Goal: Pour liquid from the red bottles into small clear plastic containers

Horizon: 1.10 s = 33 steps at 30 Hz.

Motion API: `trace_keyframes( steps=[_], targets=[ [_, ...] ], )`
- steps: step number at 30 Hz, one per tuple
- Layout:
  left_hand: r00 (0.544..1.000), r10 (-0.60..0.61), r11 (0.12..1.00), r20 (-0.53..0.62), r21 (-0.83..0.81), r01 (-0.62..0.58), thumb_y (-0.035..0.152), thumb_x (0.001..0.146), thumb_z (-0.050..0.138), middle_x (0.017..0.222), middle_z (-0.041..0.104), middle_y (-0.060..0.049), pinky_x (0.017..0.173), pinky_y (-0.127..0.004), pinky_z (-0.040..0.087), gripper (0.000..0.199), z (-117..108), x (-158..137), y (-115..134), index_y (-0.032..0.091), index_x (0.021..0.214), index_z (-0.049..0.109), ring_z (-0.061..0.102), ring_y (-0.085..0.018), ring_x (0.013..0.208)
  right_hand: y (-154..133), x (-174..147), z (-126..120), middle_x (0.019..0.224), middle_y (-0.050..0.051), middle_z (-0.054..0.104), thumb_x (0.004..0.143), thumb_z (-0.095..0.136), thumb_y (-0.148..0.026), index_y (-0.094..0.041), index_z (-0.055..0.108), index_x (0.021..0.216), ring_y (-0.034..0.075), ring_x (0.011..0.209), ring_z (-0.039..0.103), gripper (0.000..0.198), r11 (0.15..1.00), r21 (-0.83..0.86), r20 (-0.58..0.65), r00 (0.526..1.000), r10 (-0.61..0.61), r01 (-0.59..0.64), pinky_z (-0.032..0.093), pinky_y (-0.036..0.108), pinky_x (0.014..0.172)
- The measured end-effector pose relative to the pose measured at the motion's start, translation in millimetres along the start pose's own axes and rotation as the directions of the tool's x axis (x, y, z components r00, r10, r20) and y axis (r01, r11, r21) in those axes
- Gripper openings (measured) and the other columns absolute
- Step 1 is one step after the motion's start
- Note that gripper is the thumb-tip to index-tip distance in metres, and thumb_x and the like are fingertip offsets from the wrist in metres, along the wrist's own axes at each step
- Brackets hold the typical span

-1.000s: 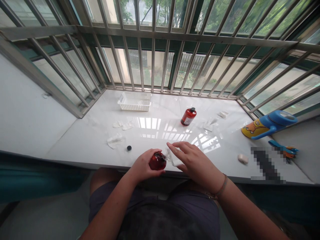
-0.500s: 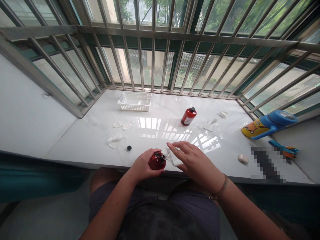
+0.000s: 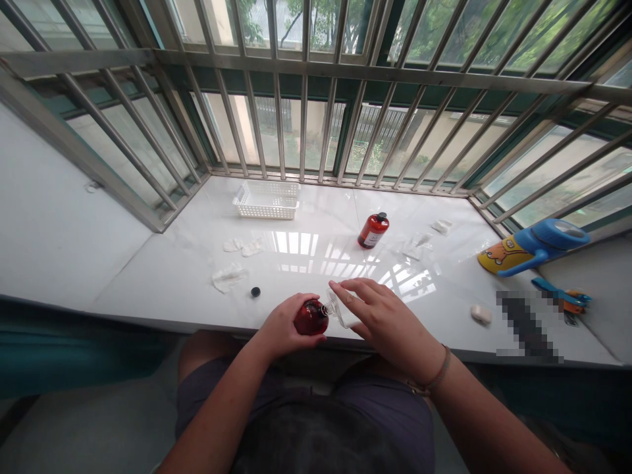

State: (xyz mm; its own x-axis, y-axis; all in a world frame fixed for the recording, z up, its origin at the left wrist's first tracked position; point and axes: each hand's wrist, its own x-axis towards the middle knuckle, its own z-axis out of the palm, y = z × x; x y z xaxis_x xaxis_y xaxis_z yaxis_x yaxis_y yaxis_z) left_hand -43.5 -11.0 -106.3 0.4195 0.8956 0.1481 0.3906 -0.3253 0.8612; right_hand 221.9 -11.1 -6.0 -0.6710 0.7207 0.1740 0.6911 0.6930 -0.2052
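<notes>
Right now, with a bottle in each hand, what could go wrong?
If there's liquid, it might leak where the necks of the red bottle in your left grip and clear bottle in your right grip come together. Near the counter's front edge, a slip could drop one. The loose cap could get knocked.

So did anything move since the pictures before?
Nothing that I can see. The left hand still holds the open red bottle, and the right hand still holds the clear bottle, their necks close together. The black cap, the capped red bottle and the white basket stayed put.
</notes>
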Motion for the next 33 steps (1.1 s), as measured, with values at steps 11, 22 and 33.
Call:
trace_keyframes(
  steps=[11,22,33],
  targets=[
    [1.0,-0.013,1.0,-0.007,-0.013,0.013,0.044,0.075,0.094,0.136,0.072,-0.01,0.108,-0.044,0.058,0.074,-0.2,0.5,1.7,0.026,0.14,0.061,0.071,-0.032,0.124,-2.6,-0.4,-1.5,0.146,0.015,0.064,0.086,0.07,0.002,-0.024,0.038,0.166,0.035,0.135,0.059,0.091,0.999,-0.034,-0.028,0.999,-0.03,0.029,0.057,0.055,0.11],
    [1.0,-0.013,1.0,-0.009,-0.002,0.013,0.045,0.075,0.094,0.137,0.071,-0.01,0.111,-0.045,0.057,0.076,0.5,0.5,-0.8,0.027,0.14,0.06,0.07,-0.032,0.126,-1.6,0.4,0.4,0.145,0.015,0.065,0.088,0.067,0.001,-0.024,0.039,0.166,0.034,0.135,0.06,0.087,0.997,-0.069,-0.048,0.998,-0.036,0.033,0.058,0.054,0.108],
    [1.0,-0.014,1.0,-0.013,0.006,0.014,0.044,0.074,0.095,0.137,0.072,-0.01,0.11,-0.045,0.058,0.077,0.8,0.5,-1.1,0.027,0.141,0.06,0.07,-0.032,0.125,0.3,-0.3,1.8,0.146,0.015,0.065,0.088,0.065,0.001,-0.025,0.039,0.167,0.034,0.136,0.06,0.087,0.997,-0.067,-0.052,0.998,-0.029,0.025,0.058,0.054,0.109]
  ],
)
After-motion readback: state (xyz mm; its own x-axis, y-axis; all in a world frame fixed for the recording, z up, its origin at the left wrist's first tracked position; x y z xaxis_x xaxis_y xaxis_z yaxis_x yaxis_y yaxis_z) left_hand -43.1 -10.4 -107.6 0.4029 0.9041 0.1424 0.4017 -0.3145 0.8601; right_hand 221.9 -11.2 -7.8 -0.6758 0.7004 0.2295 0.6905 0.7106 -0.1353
